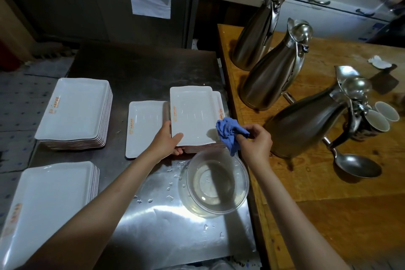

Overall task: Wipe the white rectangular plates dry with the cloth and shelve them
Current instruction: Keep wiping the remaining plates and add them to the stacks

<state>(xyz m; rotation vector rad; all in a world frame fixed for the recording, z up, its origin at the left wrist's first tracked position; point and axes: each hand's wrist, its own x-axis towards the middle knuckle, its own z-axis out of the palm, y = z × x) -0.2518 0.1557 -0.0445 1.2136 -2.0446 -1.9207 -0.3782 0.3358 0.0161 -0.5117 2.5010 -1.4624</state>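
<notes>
**Wiping stage: top plate gripped, cloth at its corner**

The left hand (167, 140) grips the near left corner of the top plate (190, 114), thumb on the upper face, fingers curled under the edge. That plate sits on a stack (206, 147) directly beyond the fingertips. The right hand (255, 138) pinches a bunched blue cloth (229, 131), which hangs from its fingertips over the plate's near right corner; whether it touches the surface cannot be told.

A single plate (144, 127) lies just left of the left thumb. Two further stacks (74, 112) (48, 193) stand well to the left of that hand. A clear bowl (217, 182) holding water sits on the wet steel table (142, 68) just below both hands.

Judgement: the wiping step is in hand on the top plate; droplets appear on its face. The next move calls for the left hand to steady or lift the plate while the cloth sweeps across it. No shelf is identifiable in view.
</notes>
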